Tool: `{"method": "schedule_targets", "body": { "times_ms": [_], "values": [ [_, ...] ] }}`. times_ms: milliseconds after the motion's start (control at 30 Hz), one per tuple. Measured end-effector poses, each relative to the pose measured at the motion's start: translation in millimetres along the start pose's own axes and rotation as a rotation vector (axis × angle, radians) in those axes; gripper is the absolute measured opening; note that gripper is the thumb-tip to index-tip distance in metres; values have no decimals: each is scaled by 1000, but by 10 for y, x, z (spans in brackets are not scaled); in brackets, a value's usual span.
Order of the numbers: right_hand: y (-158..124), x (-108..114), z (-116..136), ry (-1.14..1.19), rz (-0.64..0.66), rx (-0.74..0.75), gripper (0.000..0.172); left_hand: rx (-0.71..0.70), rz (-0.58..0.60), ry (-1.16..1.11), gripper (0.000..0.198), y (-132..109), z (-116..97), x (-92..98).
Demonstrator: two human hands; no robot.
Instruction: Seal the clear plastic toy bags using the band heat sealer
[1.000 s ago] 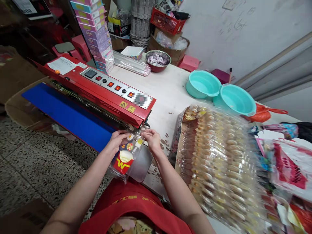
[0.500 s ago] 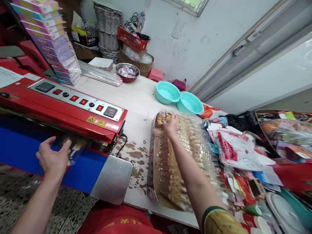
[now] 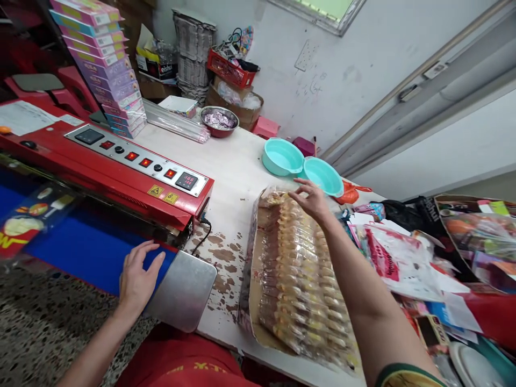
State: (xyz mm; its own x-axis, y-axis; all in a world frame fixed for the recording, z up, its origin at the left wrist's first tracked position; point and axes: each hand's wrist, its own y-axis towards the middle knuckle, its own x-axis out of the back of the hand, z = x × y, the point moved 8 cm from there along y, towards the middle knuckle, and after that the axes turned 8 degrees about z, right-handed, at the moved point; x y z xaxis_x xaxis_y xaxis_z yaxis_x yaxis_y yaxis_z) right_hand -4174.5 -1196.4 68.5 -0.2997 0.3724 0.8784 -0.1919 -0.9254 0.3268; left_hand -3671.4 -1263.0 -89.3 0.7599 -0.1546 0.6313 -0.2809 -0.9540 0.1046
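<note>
My left hand is over the blue conveyor belt of a red sealing machine, beside its metal end plate. Thumb and fingers are apart, with nothing between them. Farther left on the belt lies a clear plastic packet with a printed design. My right hand hovers at the far end of a cardboard box with its fingers apart and nothing visible in them. Rows of clear-wrapped, yellowish packets fill the box.
Two turquoise basins stand beyond the box. A stack of small boxes, long clear plastic sleeves and a metal bowl of small packets are at the back. Mixed wrappers crowd the right side.
The packet at my left hand has been let go and is farther left on the belt. My left hand has moved right, towards the metal plate. My right hand has lifted off the packets.
</note>
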Motion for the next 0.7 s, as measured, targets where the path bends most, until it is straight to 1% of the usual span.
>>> {"method": "schedule_targets", "body": {
  "times_ms": [33,100,167,200,233,267,300,367,400,433,500,567,633,700],
  "values": [
    [-27,150,190,48,-26,38,19,-6,16,-33,31,-16,-79,-34],
    [-97,425,571,130,-71,63,17,-11,75,-121,29,-35,-288,-124],
    [-194,632,920,230,-128,41,15,-33,153,-225,28,-28,-585,-213],
    [-250,682,1072,287,-147,18,14,-54,190,-288,29,-11,-761,-246],
    [-308,684,1207,352,-151,-7,13,-82,224,-359,32,17,-948,-270],
    [-364,634,1325,424,-137,-33,13,-111,262,-438,37,54,-1133,-291],
    [-418,533,1429,502,-103,-60,13,-131,303,-521,44,101,-1302,-313],
    [-523,200,1602,653,13,-118,13,-128,396,-681,60,205,-1540,-384],
    [-576,-2,1671,718,73,-152,15,-103,448,-740,64,251,-1594,-438],
    [-632,-208,1725,773,121,-190,16,-67,500,-781,64,285,-1602,-503],
    [-739,-598,1793,858,179,-271,19,15,575,-819,56,306,-1492,-624],
    [-835,-918,1815,917,189,-344,21,84,578,-830,50,278,-1272,-682],
    [-911,-1164,1823,958,198,-397,23,144,532,-860,53,225,-1034,-665],
    [-968,-1338,1839,992,217,-433,26,202,532,-923,61,159,-876,-633]
  ]
}}
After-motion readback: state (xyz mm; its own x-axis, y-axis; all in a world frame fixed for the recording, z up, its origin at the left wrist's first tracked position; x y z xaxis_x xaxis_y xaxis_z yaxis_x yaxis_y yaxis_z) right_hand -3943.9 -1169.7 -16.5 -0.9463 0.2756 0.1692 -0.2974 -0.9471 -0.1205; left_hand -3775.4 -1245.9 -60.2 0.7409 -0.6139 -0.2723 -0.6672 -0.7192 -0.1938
